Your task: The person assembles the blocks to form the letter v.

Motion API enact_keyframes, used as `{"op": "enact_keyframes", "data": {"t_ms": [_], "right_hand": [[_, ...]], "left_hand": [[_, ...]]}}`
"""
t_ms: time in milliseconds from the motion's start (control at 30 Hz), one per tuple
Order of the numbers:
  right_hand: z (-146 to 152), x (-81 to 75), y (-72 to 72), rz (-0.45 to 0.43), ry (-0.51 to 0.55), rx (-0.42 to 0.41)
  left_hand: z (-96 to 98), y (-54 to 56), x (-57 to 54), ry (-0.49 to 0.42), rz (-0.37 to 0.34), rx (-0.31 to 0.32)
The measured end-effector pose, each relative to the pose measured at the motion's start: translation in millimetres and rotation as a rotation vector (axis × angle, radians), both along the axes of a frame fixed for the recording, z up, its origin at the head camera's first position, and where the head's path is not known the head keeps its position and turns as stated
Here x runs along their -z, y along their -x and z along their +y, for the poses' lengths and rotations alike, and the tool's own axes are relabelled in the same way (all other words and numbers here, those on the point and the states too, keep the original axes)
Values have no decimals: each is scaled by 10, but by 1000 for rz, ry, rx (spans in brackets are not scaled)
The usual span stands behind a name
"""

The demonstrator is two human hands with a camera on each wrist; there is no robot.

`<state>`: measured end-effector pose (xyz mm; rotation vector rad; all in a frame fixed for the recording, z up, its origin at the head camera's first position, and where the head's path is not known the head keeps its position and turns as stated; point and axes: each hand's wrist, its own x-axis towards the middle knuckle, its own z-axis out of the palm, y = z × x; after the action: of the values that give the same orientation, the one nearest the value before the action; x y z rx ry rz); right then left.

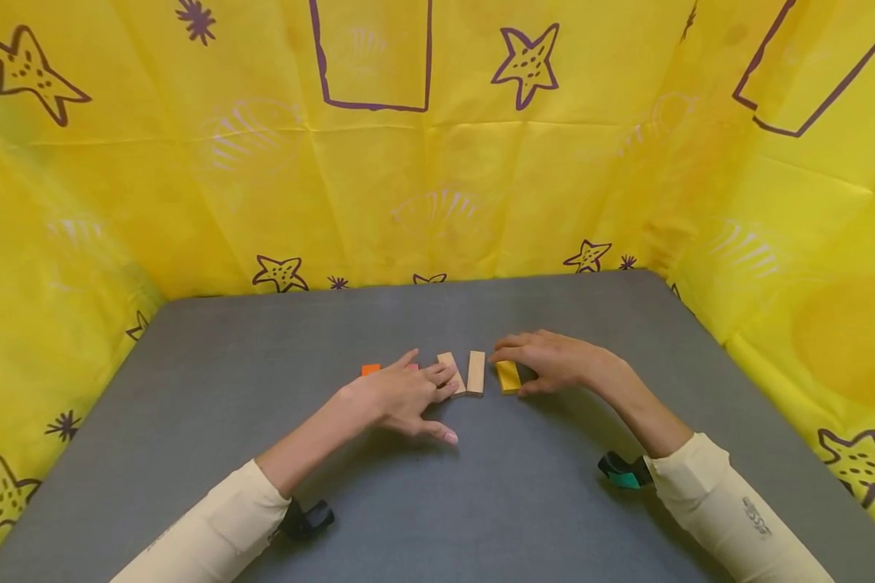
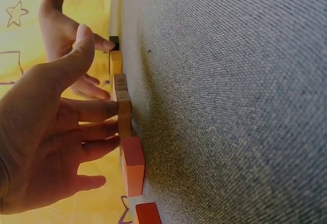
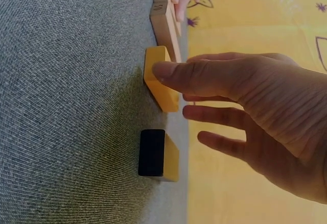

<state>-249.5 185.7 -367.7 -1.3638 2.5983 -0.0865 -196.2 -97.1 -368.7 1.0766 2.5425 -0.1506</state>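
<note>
Two plain wooden blocks (image 1: 475, 373) lie side by side on the grey table; their near ends carry printed digits in the right wrist view. My left hand (image 1: 404, 397) touches the left one with outstretched fingertips, thumb spread away. My right hand (image 1: 554, 360) holds a yellow block (image 1: 509, 377), its thumb (image 3: 166, 72) at the near end and fingers around the far end. Contact of those fingers is partly hidden. A pink block (image 2: 134, 168) and an orange-red block (image 2: 148, 214) lie beside my left hand. A black-ended block (image 3: 152, 152) lies beside the yellow one, hidden in the head view.
The grey table (image 1: 474, 502) spreads out before me. Yellow cloth (image 1: 379, 186) with drawn stars and shells hangs along its back and both sides. Dark wrist-camera mounts (image 1: 309, 518) hang under both sleeves, close to the tabletop.
</note>
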Motion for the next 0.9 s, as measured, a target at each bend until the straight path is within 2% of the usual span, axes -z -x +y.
{"op": "enact_keyframes", "data": {"t_ms": [900], "right_hand": [[-52,1,33,-22,-18,11]], "left_hand": [[3,40,0,16,-7,9]]}}
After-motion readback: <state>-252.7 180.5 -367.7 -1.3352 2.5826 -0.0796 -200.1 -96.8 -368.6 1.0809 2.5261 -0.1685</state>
